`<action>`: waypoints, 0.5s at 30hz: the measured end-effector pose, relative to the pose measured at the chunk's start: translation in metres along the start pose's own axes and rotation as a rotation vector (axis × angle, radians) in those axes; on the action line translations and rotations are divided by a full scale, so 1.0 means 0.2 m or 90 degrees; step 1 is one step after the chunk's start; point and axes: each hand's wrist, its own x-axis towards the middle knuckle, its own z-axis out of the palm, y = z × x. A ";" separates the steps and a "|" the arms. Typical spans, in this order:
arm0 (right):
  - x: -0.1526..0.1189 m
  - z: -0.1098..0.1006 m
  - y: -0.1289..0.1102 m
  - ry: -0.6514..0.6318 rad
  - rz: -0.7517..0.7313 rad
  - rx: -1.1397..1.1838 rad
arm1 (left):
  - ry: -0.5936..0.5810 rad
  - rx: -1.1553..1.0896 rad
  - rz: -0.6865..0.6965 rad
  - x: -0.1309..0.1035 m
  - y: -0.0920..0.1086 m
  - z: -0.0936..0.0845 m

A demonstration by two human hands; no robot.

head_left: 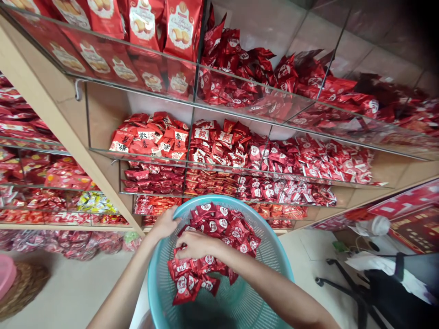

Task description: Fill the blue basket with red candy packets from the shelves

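Note:
A turquoise plastic basket (274, 219) with perforated sides stands low in front of me. Inside it is a heap of small red packets (236, 233) with white round labels and dark characters. My left hand (166, 224) is closed over the basket's rim at the left. My right hand (194, 244) reaches into the basket, its fingers bent down around the red packets on the left part of the heap. Its fingertips are partly hidden among the packets. Below the heap, part of the basket's inside wall and bottom shows.
Tiered glass-fronted shelves (240, 169) rise ahead, filled with red wrapped packets. Larger red bags (183, 27) stand at the upper left. On the right are a black wheeled chair (384, 283) and a white paper roll (379, 225). A woven basket (25, 288) sits at the lower left.

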 end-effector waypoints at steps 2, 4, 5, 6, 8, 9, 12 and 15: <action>-0.02 -0.01 0.01 0.023 -0.006 0.018 | -0.010 0.001 0.011 0.00 0.00 0.00; -0.04 -0.03 0.01 0.060 -0.004 0.052 | -0.018 0.003 0.014 0.01 -0.01 0.00; -0.06 -0.04 0.00 0.083 0.001 0.074 | -0.020 0.005 0.013 0.01 -0.01 0.00; -0.08 -0.04 0.00 0.105 0.008 0.094 | -0.021 0.009 0.012 0.01 -0.01 0.00; -0.11 -0.05 -0.02 0.130 0.015 0.121 | -0.023 0.018 0.010 0.01 -0.01 0.00; -0.13 -0.04 -0.03 0.133 0.011 0.121 | -0.024 0.021 0.010 0.01 -0.01 0.00; -0.15 0.01 -0.08 0.120 -0.036 0.043 | -0.023 0.016 0.012 0.01 -0.02 0.01; -0.15 0.09 -0.12 0.097 -0.067 -0.096 | -0.022 0.009 0.015 0.01 -0.02 0.01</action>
